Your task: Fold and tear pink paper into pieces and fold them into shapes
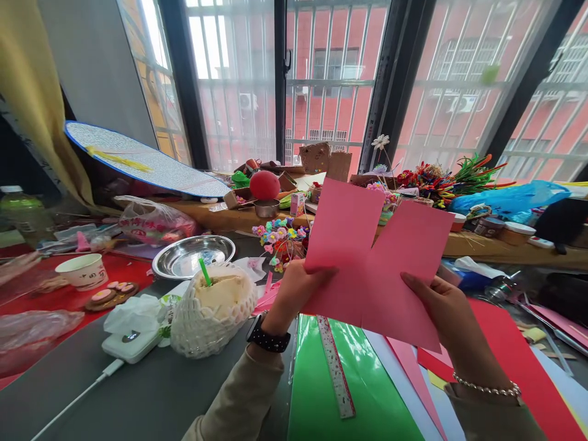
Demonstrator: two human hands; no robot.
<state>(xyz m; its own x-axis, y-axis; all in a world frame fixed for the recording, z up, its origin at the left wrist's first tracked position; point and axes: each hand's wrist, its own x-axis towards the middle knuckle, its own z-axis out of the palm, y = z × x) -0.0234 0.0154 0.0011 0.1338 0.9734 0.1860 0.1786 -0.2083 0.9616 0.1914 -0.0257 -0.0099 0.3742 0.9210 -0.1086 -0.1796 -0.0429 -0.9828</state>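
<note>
A pink sheet of paper is held up in front of me, split from its top edge down to about the middle, so its two upper halves spread in a V. My left hand grips its left edge, thumb in front and the fingers hidden behind. On the right edge my right hand pinches it the same way. Below the paper lie a shiny green folder and a patterned ruler resting on it. Pink strips and red sheets lie to the right.
Left of my arm stand a coconut in white foam netting with a green straw, a white charger with a cable, a metal plate and a paper cup. Craft flowers and a red ball are by the windowsill.
</note>
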